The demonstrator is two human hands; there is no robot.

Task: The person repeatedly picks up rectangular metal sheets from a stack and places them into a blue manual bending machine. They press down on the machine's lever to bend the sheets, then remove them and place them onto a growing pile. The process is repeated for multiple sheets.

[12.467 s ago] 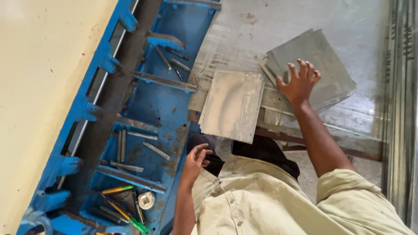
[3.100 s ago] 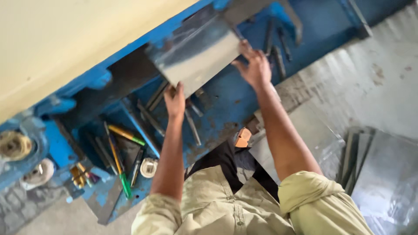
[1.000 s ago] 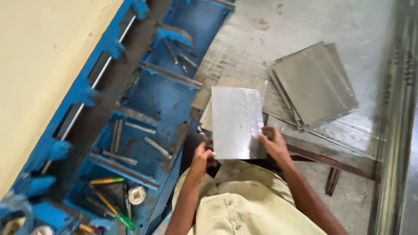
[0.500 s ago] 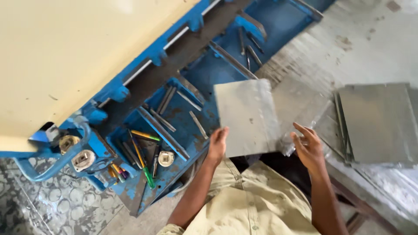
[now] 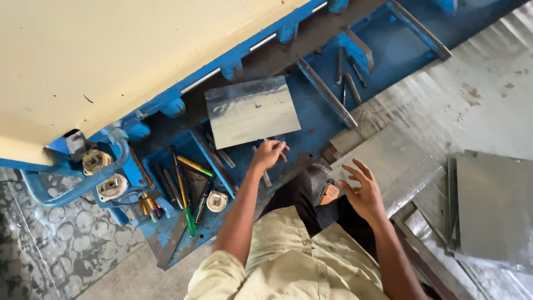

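Metal sheet (image 5: 252, 110) flat on blue machine bed (image 5: 311, 125), left hand (image 5: 268, 154) fingers curled at its near edge; right hand (image 5: 361, 191) fingers spread, empty. Pens (image 5: 186, 189), round parts in left tray; sheet stack (image 5: 491, 208) at right.

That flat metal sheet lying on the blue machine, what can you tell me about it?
The metal sheet is a thin, roughly square plate of dull grey, slightly shiny metal with smudges and scratches. It lies flat on the blue machine bed, its far edge towards the dark slot under the cream housing. The left hand is at its near edge, fingers curled; the right hand hovers apart.
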